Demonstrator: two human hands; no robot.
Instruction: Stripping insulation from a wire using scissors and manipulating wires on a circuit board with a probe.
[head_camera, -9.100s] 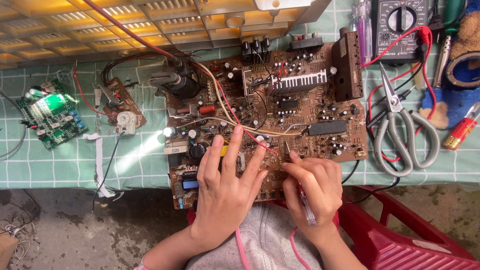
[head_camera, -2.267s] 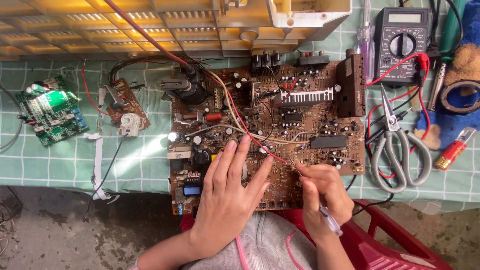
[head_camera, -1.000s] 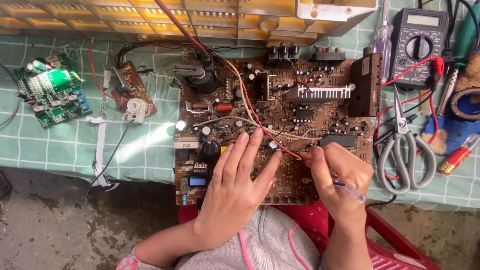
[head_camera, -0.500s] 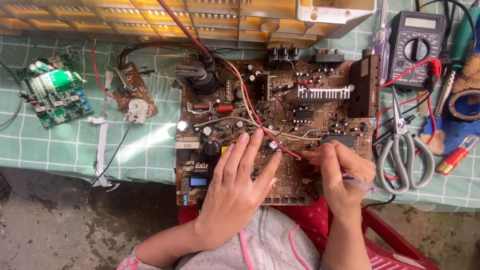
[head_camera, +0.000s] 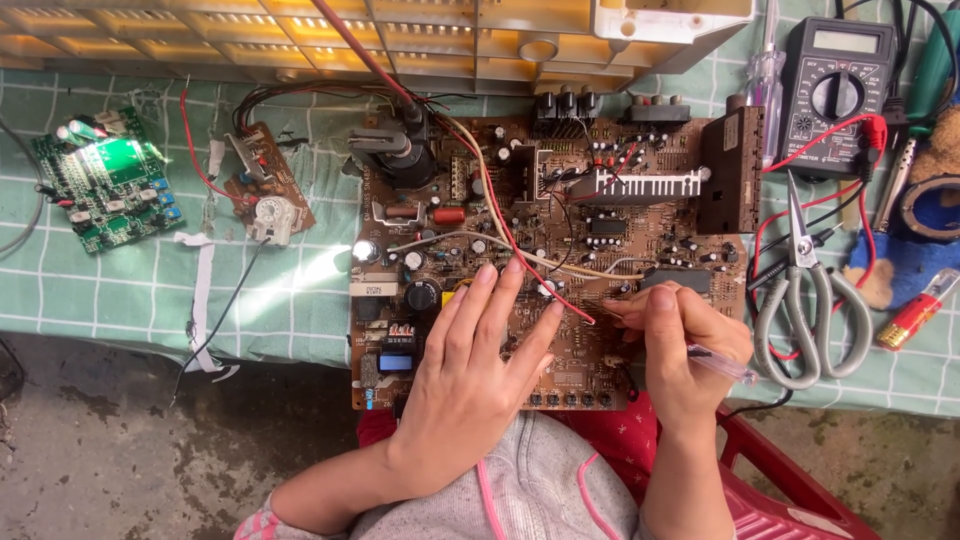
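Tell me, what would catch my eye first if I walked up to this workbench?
The big brown circuit board in the middle, crowded with parts and wires, draws the eye first. The left hand lies flat on its near edge, while the right hand holds a slim pen-like tool against it. To the right lie grey scissors and a black meter; a small green board sits far left.

Brown circuit board (head_camera: 560, 260), green-checked tablecloth (head_camera: 120, 290)

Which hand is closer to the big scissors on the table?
Right. The right hand holds a clear pen-like tool just left of the scissors. The left hand lies flat on the brown circuit board, farther left.
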